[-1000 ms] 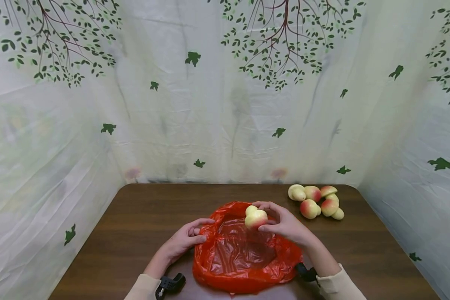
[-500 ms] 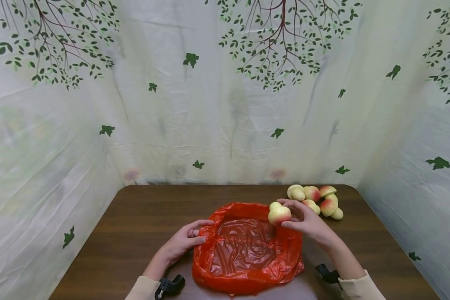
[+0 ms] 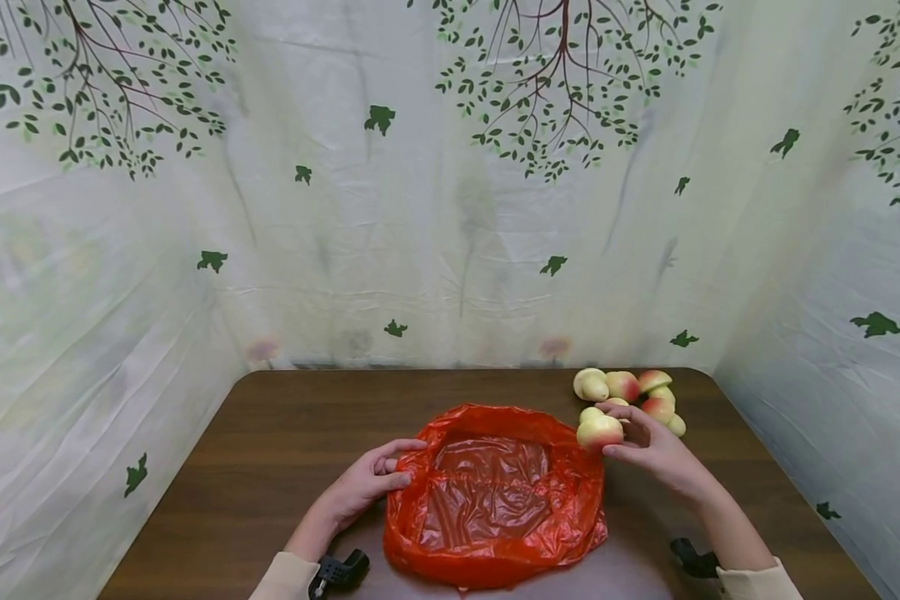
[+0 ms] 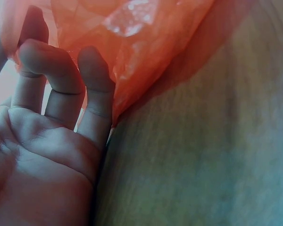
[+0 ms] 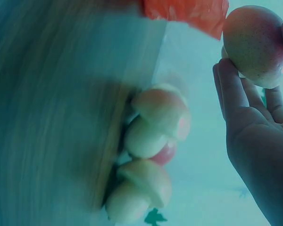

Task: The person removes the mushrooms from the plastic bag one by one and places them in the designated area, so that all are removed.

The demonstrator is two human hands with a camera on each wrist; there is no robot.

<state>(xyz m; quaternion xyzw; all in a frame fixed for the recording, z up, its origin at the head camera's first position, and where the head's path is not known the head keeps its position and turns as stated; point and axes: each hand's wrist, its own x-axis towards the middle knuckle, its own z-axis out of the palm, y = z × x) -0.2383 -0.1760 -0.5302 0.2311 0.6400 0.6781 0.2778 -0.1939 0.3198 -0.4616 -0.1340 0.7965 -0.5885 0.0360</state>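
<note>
A red plastic bag stands on the table with its mouth spread wide. At its left rim, my left hand pinches the thin film between thumb and fingers; the left wrist view shows the curled fingers against the bag. Just beyond the bag's right rim, my right hand holds a mushroom with a pale yellow cap blushed red and a short pale stem. In the right wrist view this mushroom sits between thumb and fingertips, raised off the table.
More yellow-and-red mushrooms lie clustered at the table's back right corner, partly hidden behind my right hand. The brown wooden table ends at a leaf-printed curtain. A black device is strapped to each wrist.
My right hand has moved rightward with the mushroom, from over the bag's mouth to beyond its right rim. The left hand has stayed on the left rim.
</note>
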